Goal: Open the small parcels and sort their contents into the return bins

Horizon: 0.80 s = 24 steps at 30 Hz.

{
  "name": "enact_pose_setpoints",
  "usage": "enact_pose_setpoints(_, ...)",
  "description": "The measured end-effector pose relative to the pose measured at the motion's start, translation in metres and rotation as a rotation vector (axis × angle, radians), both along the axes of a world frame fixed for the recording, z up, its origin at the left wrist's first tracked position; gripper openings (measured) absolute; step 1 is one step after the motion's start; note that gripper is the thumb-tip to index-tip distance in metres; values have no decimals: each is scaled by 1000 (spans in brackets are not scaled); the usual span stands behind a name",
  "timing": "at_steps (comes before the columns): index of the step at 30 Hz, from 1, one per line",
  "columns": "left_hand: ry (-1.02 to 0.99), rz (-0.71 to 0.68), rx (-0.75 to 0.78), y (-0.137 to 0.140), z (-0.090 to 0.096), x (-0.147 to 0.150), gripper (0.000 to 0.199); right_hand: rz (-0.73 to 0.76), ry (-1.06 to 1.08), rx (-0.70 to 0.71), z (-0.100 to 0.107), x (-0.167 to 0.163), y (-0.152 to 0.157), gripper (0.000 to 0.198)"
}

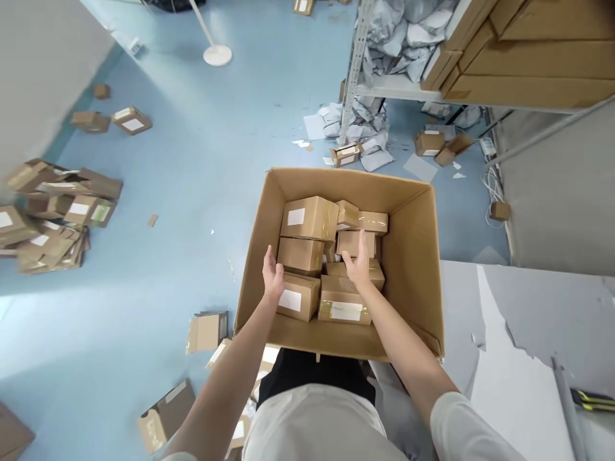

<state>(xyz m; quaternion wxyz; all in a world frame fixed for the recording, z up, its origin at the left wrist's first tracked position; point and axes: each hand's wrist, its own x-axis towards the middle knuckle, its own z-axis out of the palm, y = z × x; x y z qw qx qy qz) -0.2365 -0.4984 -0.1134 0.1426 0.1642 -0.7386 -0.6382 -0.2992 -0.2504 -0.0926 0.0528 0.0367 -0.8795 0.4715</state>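
A large open cardboard box (413,256) stands right in front of me, with several smaller taped cartons inside. My left hand (273,274) is at the box's left side, fingers stretched out and holding nothing. Closest to it are a carton with a white label (298,296) and a plain carton (301,254). Over the middle of the box, my right hand (357,261) is spread with thumb apart, in front of a small carton (343,242). Whether it touches that carton I cannot tell. A labelled carton (344,298) lies just below it.
A metal shelf (353,70) at the upper right holds grey parcel bags (398,32) and large boxes (533,57). Cartons are piled on the floor (86,208) at left. A grey-white surface (523,320) with a yellow-black cutter (593,400) is at right.
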Motion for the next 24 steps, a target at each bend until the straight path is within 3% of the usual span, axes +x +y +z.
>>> enact_pose_setpoints(8, -134, 112, 22, -10, -91, -65, 87, 117, -221, 27, -95, -80, -90, 96)
enact_pose_setpoints(14, -258, 158, 47, -32, -155, -87, 84, 121, -368, 52, -159, -106, -104, 97)
enact_pose_setpoints(18, -326, 131, 64, -45, -185, -91, 81, 161, -334, 62, -177, -106, -96, 85)
enact_pose_setpoints(24, -448, 149, 93, -56, -227, -104, 81, 222, -251, 128, -176, -100, -77, 75)
